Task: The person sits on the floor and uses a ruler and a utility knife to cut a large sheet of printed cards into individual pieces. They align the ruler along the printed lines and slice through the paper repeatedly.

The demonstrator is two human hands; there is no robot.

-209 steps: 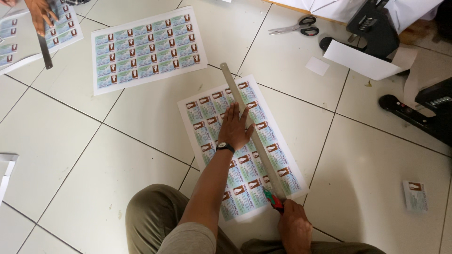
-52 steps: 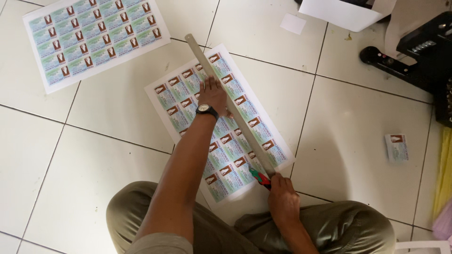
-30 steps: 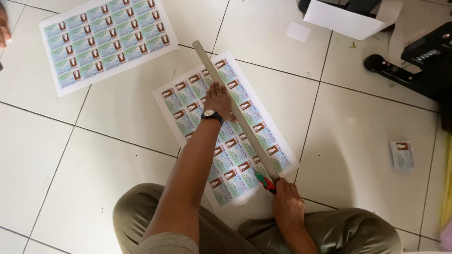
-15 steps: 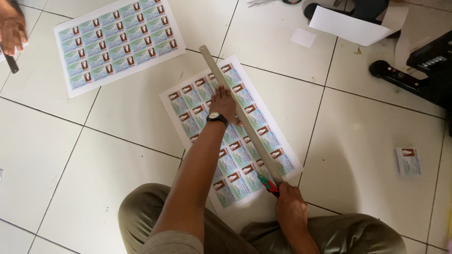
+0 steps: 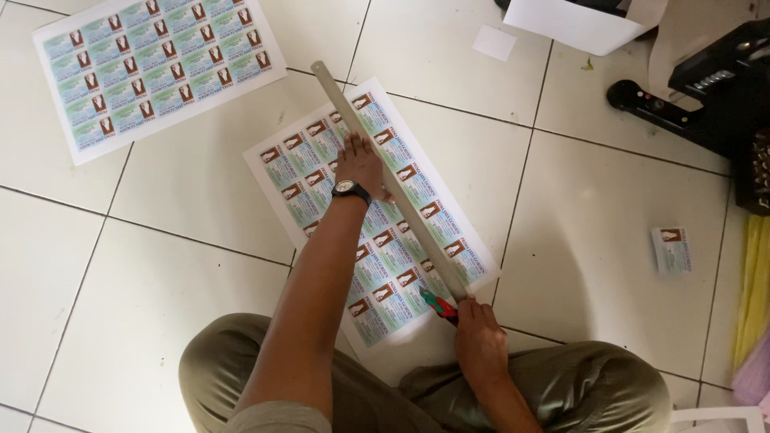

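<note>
A printed sheet of small cards (image 5: 321, 156) lies on the white tiled floor in front of my knees. A long metal ruler (image 5: 377, 160) runs diagonally across it. My left hand (image 5: 358, 163), with a wristwatch, presses flat on the ruler near its middle. My right hand (image 5: 480, 341) grips a red and green cutter knife (image 5: 439, 305), whose tip sits at the near end of the ruler, on the sheet's lower right part.
A second printed sheet (image 5: 152, 68) lies at the upper left. A small stack of cut cards (image 5: 671, 250) rests on the floor at the right. Black equipment (image 5: 714, 96) and white paper (image 5: 573, 20) sit at the upper right, coloured paper (image 5: 754, 321) at the right edge.
The view has shifted slightly. Another person's hand at the upper left is gone from sight. My hands keep their places on the ruler and the cutter.
</note>
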